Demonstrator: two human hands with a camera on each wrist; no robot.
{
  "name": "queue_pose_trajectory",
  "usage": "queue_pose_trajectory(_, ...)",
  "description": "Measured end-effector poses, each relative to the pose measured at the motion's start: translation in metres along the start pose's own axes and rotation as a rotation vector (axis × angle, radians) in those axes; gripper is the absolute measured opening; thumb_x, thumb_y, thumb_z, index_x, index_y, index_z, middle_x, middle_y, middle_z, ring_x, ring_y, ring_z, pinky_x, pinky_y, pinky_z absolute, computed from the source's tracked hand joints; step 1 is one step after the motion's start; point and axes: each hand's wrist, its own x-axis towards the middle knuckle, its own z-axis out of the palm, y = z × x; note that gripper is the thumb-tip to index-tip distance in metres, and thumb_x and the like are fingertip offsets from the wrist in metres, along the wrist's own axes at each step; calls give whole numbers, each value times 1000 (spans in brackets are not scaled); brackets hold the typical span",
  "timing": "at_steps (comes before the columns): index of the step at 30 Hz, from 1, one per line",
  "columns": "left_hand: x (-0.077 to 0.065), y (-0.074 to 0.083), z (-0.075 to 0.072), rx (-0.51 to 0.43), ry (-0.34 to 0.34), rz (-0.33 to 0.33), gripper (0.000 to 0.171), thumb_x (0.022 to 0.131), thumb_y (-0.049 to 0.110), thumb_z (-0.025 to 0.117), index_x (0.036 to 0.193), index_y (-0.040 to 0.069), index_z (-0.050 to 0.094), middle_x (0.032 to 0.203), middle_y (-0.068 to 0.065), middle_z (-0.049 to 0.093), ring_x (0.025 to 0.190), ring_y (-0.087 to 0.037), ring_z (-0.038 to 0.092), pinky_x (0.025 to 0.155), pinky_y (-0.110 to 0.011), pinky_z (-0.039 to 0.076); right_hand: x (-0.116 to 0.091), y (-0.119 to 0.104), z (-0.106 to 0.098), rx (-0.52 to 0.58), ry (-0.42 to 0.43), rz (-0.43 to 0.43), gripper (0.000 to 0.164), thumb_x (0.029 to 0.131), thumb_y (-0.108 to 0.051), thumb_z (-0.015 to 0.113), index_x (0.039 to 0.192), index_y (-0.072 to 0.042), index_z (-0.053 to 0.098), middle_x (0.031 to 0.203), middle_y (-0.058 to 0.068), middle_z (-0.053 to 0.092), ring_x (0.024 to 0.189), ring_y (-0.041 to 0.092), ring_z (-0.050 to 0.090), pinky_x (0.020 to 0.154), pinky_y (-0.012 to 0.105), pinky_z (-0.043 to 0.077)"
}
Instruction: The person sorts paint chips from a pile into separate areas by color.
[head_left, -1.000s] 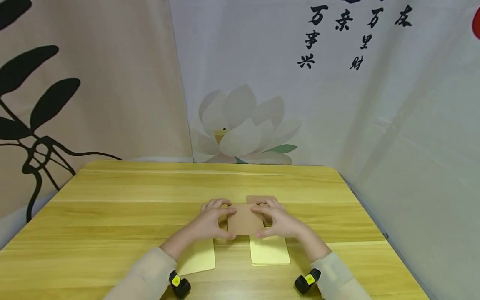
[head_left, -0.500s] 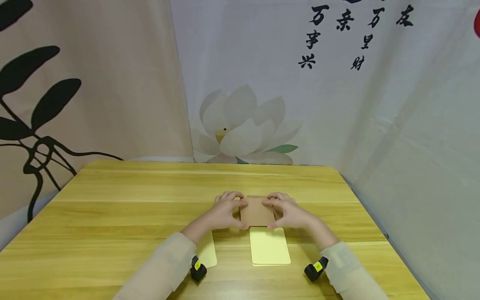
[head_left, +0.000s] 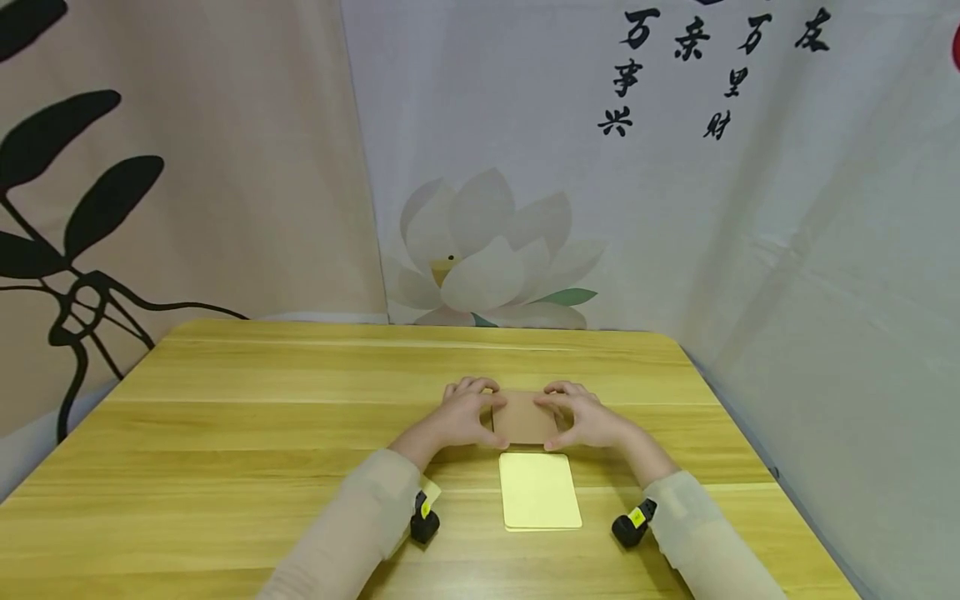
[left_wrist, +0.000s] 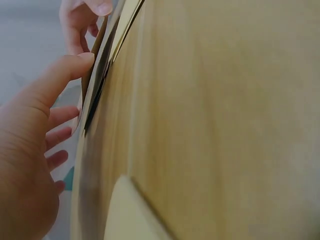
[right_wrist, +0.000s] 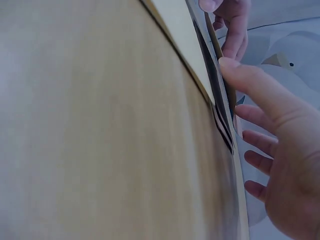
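Note:
A flat brown card (head_left: 522,418), like kraft paper or thin cardboard, is held level between both hands towards the back middle of the table. My left hand (head_left: 467,419) pinches its left edge with thumb and fingertips. On the opposite edge, my right hand (head_left: 583,419) does the same. Both wrist views show this brown card (left_wrist: 88,75) slightly above other dark-edged sheets (right_wrist: 214,82), which it mostly covers in the head view. A pale yellow card pile (head_left: 540,492) with rounded corners lies just in front.
Another pale yellow card (head_left: 431,492) lies on the left, mostly behind my left sleeve; the left wrist view shows a corner of that yellow card (left_wrist: 131,215). The wooden table (head_left: 262,433) ends at a printed curtain (head_left: 487,250). Small black cameras (head_left: 630,527) sit on both wrists.
Both hands have carried the brown card rightwards and away, from in front of the other brown sheet to over it. My left sleeve now covers more of the left yellow card.

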Motion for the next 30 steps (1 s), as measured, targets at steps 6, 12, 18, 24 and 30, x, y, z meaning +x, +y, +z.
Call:
queue_pose_trajectory(6, 4, -1, 2, -4, 3, -9, 74, 72, 52, 78, 133, 15, 59, 139, -4, 43, 128, -28, 32, 97, -50, 24, 3, 3, -1, -5, -21, 30, 79, 74, -47, 79, 141, -15, 50, 146, 11, 34, 134, 36, 24, 101, 64, 21)
queue_pose_trajectory(12, 7, -2, 5, -16, -9, -23, 76, 73, 52, 77, 136, 15, 56, 140, -3, 42, 128, -28, 31, 98, -49, 23, 5, 6, -1, -3, -36, 37, 80, 75, -46, 78, 142, -14, 48, 147, 13, 32, 135, 37, 23, 102, 65, 19)
queue_pose_trajectory(18, 7, -2, 5, -18, -21, -35, 78, 73, 53, 77, 138, 16, 54, 141, -2, 41, 129, -28, 31, 99, -49, 23, 5, 7, -1, -25, -49, 33, 82, 76, -47, 78, 143, -13, 46, 148, 14, 32, 135, 39, 23, 102, 65, 16)
queue_pose_trajectory(24, 6, -2, 3, -22, -42, -38, 80, 73, 55, 76, 139, 16, 53, 144, -3, 39, 130, -29, 29, 99, -50, 23, 5, 8, -1, -53, -62, 33, 83, 76, -48, 77, 144, -13, 45, 148, 16, 31, 135, 41, 22, 102, 66, 15)
queue_pose_trajectory(30, 5, -2, 2, -30, -49, -35, 82, 73, 57, 75, 140, 16, 51, 148, -6, 36, 132, -30, 27, 100, -51, 21, 2, 6, -2, -43, -44, 45, 84, 75, -51, 77, 144, -15, 45, 151, 15, 28, 137, 41, 19, 102, 67, 12)
